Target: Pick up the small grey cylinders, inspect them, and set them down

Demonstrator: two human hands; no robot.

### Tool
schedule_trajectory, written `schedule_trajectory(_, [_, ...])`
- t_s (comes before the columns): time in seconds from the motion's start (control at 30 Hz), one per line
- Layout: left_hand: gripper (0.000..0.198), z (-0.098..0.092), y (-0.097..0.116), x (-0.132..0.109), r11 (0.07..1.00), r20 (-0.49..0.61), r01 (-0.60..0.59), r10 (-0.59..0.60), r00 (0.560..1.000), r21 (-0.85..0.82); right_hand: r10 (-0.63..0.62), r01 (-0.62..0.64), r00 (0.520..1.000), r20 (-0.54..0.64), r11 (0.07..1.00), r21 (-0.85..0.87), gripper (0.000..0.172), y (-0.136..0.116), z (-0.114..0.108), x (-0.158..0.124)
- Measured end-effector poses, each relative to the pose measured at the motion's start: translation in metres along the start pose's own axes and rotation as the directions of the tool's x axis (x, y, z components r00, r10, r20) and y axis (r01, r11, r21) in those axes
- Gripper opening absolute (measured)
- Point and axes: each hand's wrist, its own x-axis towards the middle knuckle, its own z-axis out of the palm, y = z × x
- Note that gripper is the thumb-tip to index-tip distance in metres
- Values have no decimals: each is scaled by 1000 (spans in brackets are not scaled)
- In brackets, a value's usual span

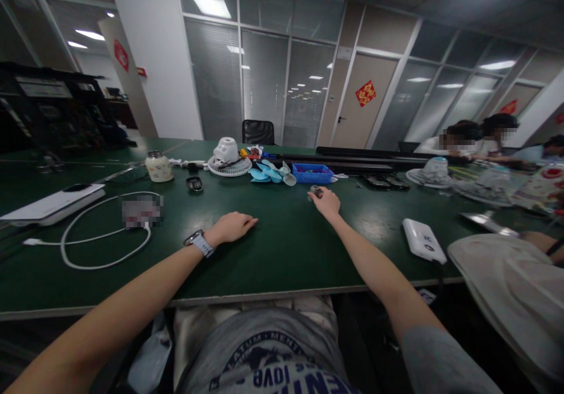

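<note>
My left hand lies on the green table, its fingers loosely stretched to the right and nothing visible in them. A watch with a pale strap is on that wrist. Farther forward, my right hand grips a small grey metal part between thumb and fingers, at the tabletop. Its exact kind is too small to make out. Just beyond that hand stands a blue basket with small items inside. Light-blue fan blades lie to the basket's left.
A white fan body with grille sits behind the blades. On the left are a patterned jar, a black oval object and a looped white cable. A white device lies on the right. Other people sit at far right.
</note>
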Motion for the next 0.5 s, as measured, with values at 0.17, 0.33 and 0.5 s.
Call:
schedule_trajectory(0.17, [59,3,-2,2,1000,-8,-7,7,1000,3,30,-25,998,47,995,-93,50,9,7,5])
schedule_trajectory(0.33, [58,2,-1,1,1000,-1,0,0,1000,4,34,-28,998,44,992,-127,52,10,10,5])
schedule_trajectory(0.5, [59,0,0,-1,1000,-5,-11,11,1000,5,-13,18,1000,28,984,-177,54,4,5,-1])
